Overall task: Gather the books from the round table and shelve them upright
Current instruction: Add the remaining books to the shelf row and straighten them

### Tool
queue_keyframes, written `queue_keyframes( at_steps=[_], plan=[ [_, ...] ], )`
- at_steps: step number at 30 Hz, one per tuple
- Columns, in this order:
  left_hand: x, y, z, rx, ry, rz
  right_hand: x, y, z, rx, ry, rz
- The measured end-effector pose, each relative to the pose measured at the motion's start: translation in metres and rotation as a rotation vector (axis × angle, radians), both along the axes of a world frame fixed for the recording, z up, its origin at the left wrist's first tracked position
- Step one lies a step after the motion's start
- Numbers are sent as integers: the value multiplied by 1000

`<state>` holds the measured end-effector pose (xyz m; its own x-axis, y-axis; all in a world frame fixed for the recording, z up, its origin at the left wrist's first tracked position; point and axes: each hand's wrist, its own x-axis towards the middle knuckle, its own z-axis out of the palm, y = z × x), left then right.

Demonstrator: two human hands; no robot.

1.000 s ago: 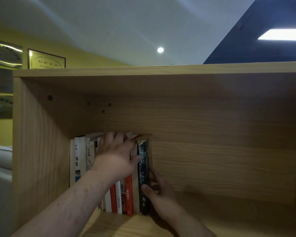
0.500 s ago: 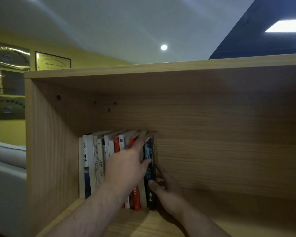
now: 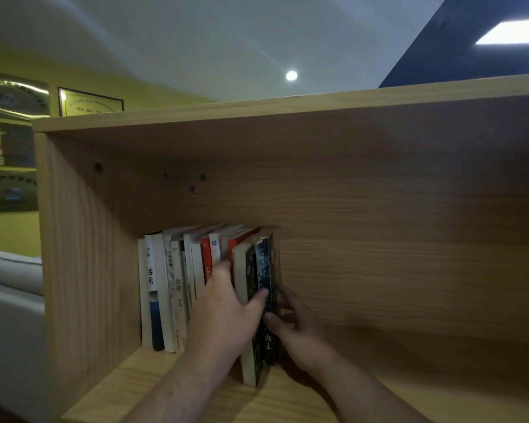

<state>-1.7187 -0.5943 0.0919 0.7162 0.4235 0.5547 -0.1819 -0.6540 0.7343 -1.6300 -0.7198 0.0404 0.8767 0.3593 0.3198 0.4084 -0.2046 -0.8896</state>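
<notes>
A row of several books stands upright at the left end of a wooden shelf compartment. A pale-covered book near the row's right end sticks out toward me. My left hand has its fingers on that book's left side and its thumb across its dark spine. The last book on the right is a black one. My right hand holds it, thumb on the spine and fingers along its right cover.
The compartment's left wall is close beside the row, and to the right of the books the shelf board is bare wood. Framed plaques hang on the yellow wall at the left. A pale cushion lies lower left.
My left hand has slid down from the book tops to the spines. The pale-covered book now sticks out from the row. My right hand stays at the black book.
</notes>
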Motion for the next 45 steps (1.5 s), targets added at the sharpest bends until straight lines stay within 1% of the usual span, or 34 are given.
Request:
queue_keyframes(
  at_steps=[1, 3, 8, 11, 14, 16, 19, 21, 23, 24, 26, 28, 29, 30, 31, 32, 33, 35, 38, 40, 41, 43, 44, 45],
  plan=[
    [0, -2, -6, 21, 35, 5, 0, 0, 0, -1, -4, -2],
    [-2, -3, -13, 38, 47, 17, -1, -1, 1, 6, -17, 0],
    [-30, 6, -21, -7, -42, 9, 1, -1, -2, 20, -24, 21],
    [-57, 21, -23, -158, -147, -27, 2, -2, -4, 19, -5, 52],
    [-78, 50, -23, -354, -229, -17, 2, 3, -3, -29, -24, -2],
    [-84, 65, -21, -451, -244, -46, 0, 9, -2, -71, -36, -30],
    [-86, 77, -19, -503, -233, -106, -6, 14, 1, -75, -15, 1],
    [-87, 78, -18, -512, -222, -168, -10, 11, 3, 5, 42, 30],
    [-89, 77, -16, -532, -211, -217, -20, 5, 12, 198, 196, 61],
    [-89, 77, -15, -537, -202, -240, -25, 2, 20, 272, 237, 60],
    [-89, 76, -8, -508, -161, -295, -31, -5, 39, 388, 189, 91],
    [-89, 73, 1, -437, -94, -369, -36, -14, 61, 425, 157, 173],
    [-89, 69, 6, -393, -62, -397, -42, -20, 71, 409, 150, 209],
    [-89, 64, 11, -356, -36, -414, -47, -27, 78, 346, 124, 233],
    [-89, 59, 15, -335, -13, -424, -52, -34, 85, 297, 110, 219],
    [-88, 54, 19, -330, 4, -439, -57, -41, 89, 300, 102, 198],
    [-87, 52, 22, -342, 21, -457, -61, -48, 91, 356, 121, 170],
    [-89, 51, 24, -435, 66, -528, -65, -61, 87, 526, 184, 118],
    [-92, 49, 8, -713, 64, -553, -64, -72, 69, 829, 309, 46],
    [-93, 32, -5, -857, 53, -571, -71, -71, 56, 954, 365, 10],
    [-93, 21, -9, -891, 52, -568, -74, -68, 49, 981, 384, -1],
    [-89, 2, -10, -856, 30, -494, -78, -63, 34, 990, 415, -11],
    [-88, -4, -7, -820, 8, -465, -80, -61, 29, 938, 428, -43],
    [-86, -5, -4, -786, -12, -441, -81, -61, 25, 799, 414, -114]
  ],
)
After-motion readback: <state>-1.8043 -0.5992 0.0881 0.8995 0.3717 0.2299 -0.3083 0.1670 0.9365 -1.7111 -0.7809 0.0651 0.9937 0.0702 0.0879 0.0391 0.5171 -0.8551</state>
